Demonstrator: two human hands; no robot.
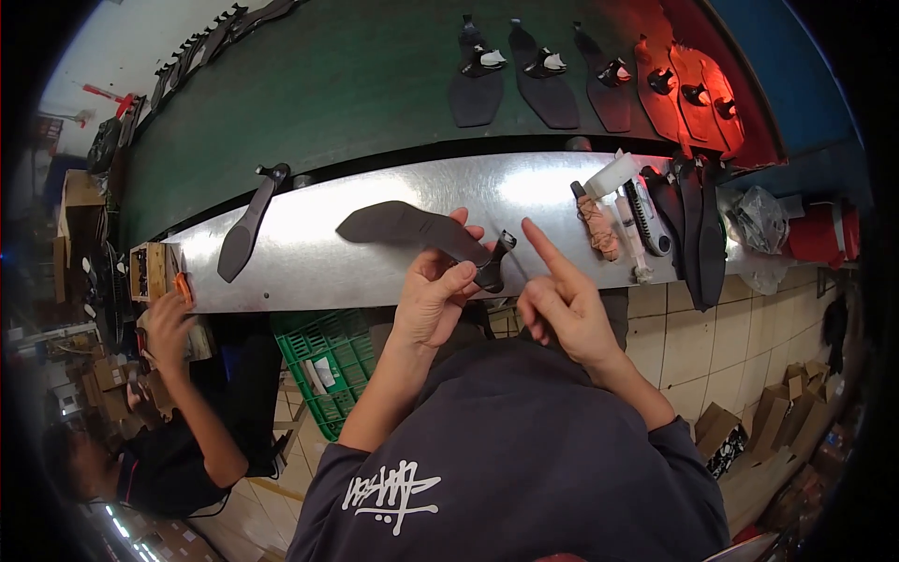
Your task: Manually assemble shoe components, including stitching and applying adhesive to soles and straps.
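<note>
My left hand (434, 295) is closed round the heel end of a black shoe sole (403, 225). Its pointed toe reaches left over the metal ledge, and a small black heel (504, 251) with a shiny tip sticks up at its right end. Just right of that heel is my right hand (568, 309), apart from the sole. Its index finger points up and away while the other fingers curl; nothing shows in it. Another black heeled sole (251, 225) lies on the ledge to the left.
Beyond the metal ledge (328, 197) is a green conveyor belt (309, 84) carrying several soles (478, 89), some under red light. Tools, including a cutter (648, 220), and more soles (700, 234) lie right. A green crate (328, 370) stands below. A co-worker's hand (169, 332) is left.
</note>
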